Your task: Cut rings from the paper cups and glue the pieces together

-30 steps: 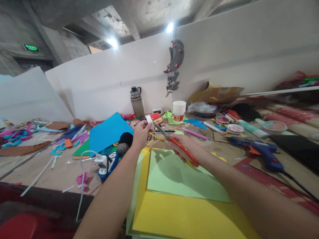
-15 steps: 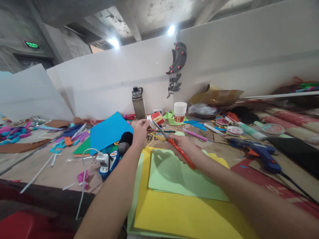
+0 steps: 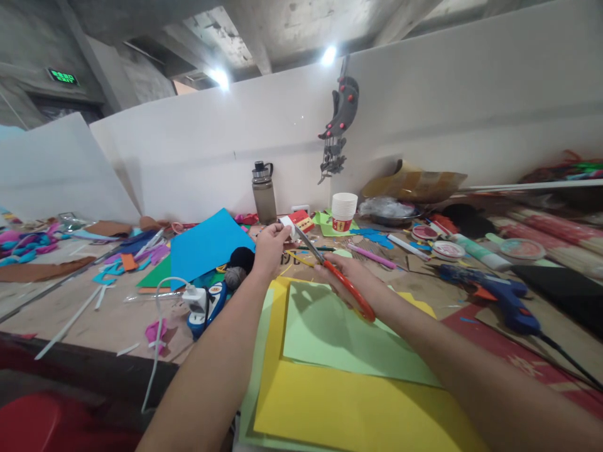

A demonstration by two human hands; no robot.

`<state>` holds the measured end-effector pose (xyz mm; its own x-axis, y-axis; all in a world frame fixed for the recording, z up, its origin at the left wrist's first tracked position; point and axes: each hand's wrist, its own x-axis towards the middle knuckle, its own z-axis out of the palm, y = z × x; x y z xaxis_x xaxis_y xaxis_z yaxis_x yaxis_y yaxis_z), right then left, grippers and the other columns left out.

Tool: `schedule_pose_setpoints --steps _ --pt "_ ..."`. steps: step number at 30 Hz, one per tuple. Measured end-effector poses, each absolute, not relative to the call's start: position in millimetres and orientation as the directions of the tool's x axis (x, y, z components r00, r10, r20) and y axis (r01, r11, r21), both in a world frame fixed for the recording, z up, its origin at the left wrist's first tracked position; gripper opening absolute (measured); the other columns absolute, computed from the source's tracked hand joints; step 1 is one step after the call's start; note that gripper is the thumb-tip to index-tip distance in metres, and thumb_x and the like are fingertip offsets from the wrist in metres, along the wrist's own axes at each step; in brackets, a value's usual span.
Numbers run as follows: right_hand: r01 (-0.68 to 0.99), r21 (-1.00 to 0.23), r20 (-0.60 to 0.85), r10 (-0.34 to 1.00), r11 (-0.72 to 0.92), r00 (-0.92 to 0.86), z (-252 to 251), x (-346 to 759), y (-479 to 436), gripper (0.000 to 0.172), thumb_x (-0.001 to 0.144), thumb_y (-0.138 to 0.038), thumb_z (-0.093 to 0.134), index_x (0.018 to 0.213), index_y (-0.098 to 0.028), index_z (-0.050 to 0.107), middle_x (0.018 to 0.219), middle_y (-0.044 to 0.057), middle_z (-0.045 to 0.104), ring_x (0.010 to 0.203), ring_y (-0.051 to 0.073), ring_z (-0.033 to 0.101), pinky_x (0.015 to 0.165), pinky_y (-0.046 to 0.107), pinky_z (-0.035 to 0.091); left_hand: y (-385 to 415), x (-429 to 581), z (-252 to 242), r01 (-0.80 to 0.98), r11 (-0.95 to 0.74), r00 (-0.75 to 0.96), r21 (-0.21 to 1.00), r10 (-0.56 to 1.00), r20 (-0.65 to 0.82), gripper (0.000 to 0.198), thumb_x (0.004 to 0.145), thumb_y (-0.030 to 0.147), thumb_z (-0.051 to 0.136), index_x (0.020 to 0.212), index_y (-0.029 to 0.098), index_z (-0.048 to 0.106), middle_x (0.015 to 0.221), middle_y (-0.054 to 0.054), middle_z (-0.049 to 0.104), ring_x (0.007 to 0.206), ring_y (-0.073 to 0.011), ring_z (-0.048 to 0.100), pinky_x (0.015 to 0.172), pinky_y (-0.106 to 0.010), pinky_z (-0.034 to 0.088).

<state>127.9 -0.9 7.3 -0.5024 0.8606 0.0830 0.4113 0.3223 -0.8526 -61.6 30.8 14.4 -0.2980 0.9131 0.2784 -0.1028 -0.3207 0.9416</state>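
Observation:
My left hand (image 3: 272, 246) is closed on a red and white paper cup (image 3: 301, 220), which lies tilted on its side in the air with its base to the right. In my right hand (image 3: 346, 276) is a pair of scissors (image 3: 346, 282) with red handles. Its blades point up and to the left and meet the cup near its white rim; whether they are cutting into it is too small to tell. Below both hands lie light green sheets (image 3: 339, 333) on yellow sheets (image 3: 358, 408).
Behind the hands stand a stack of paper cups (image 3: 344, 210) and a grey bottle (image 3: 264, 194). A blue glue gun (image 3: 504, 295) lies at the right. On the left are a blue sheet (image 3: 207, 245), a power strip (image 3: 207, 307) and paper scraps.
The cup has turned slightly, and both hands have shifted a little to the right in view. Both hands keep their hold; the camera view has also shifted slightly.

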Motion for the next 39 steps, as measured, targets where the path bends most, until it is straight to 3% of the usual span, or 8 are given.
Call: schedule_pose_setpoints --steps 5,11,18,23,28,31,39 --pt "0.39 -0.836 0.147 0.841 0.387 -0.521 8.3 131.9 1.3 0.029 0.084 -0.049 0.054 0.084 -0.021 0.057 0.049 -0.006 0.047 0.04 0.011 0.042 0.039 0.021 0.03 31.1 -62.1 15.6 -0.027 -0.366 -0.274 0.93 0.898 0.346 0.032 0.068 0.042 0.075 0.075 0.014 0.062 0.068 0.0 0.064 0.06 -0.0105 0.06 0.061 -0.026 0.056" --pt "0.41 -0.771 0.251 0.824 0.488 -0.509 5.4 131.8 5.0 0.029 0.085 -0.046 0.053 0.088 -0.02 0.065 0.062 -0.001 0.058 0.051 0.013 0.049 0.045 0.022 0.035 32.6 -66.3 14.5 -0.104 -0.302 -0.214 0.948 0.937 0.275 0.033 0.068 0.042 0.076 0.076 0.014 0.06 0.069 -0.002 0.066 0.06 -0.0118 0.063 0.061 -0.026 0.056" --pt "0.425 -0.78 0.251 0.852 0.459 -0.46 -0.3 126.7 7.1 0.031 0.085 -0.042 0.052 0.099 -0.021 0.07 0.062 0.0 0.063 0.048 0.014 0.051 0.046 0.024 0.038 31.2 -67.2 14.4 -0.177 -0.289 -0.206 0.941 0.946 0.252 0.029 0.07 0.036 0.076 0.076 0.013 0.06 0.068 -0.001 0.066 0.058 -0.01 0.061 0.065 -0.027 0.056" --pt "0.462 -0.77 0.215 0.861 0.44 -0.461 1.8 126.9 7.1 0.029 0.084 -0.042 0.052 0.094 -0.021 0.07 0.057 -0.001 0.061 0.044 0.014 0.05 0.045 0.025 0.037 27.2 -63.2 18.5 -0.243 -0.265 -0.207 0.933 0.954 0.217 0.023 0.071 0.031 0.075 0.074 0.013 0.061 0.067 -0.003 0.067 0.058 -0.0108 0.061 0.064 -0.026 0.056" --pt "0.498 -0.727 0.215 0.845 0.473 -0.489 2.7 127.5 7.6 0.026 0.085 -0.038 0.051 0.092 -0.022 0.07 0.058 0.0 0.062 0.046 0.015 0.052 0.047 0.026 0.037 26.3 -62.7 21.1 -0.321 -0.216 -0.306 0.922 0.945 0.115 0.023 0.077 0.036 0.069 0.08 0.014 0.064 0.069 -0.005 0.07 0.059 -0.0142 0.065 0.061 -0.029 0.057" --pt "0.516 -0.697 0.224 0.836 0.497 -0.502 5.0 128.3 3.9 0.024 0.084 -0.036 0.052 0.087 -0.02 0.069 0.055 0.001 0.062 0.047 0.016 0.052 0.047 0.025 0.036 27.9 -65.3 20.1 -0.338 -0.197 -0.355 0.92 0.932 0.069 0.017 0.077 0.03 0.069 0.079 0.014 0.063 0.069 -0.005 0.07 0.058 -0.0133 0.065 0.057 -0.027 0.056" --pt "0.423 -0.749 0.247 0.808 0.509 -0.535 7.7 128.1 -1.9 0.03 0.086 -0.042 0.049 0.095 -0.02 0.066 0.067 0.001 0.063 0.052 0.015 0.051 0.046 0.024 0.036 26.7 -63.2 22.0 -0.331 -0.233 -0.357 0.915 0.928 0.107 0.019 0.076 0.03 0.072 0.075 0.014 0.062 0.067 -0.004 0.068 0.057 -0.0123 0.065 0.061 -0.027 0.057"
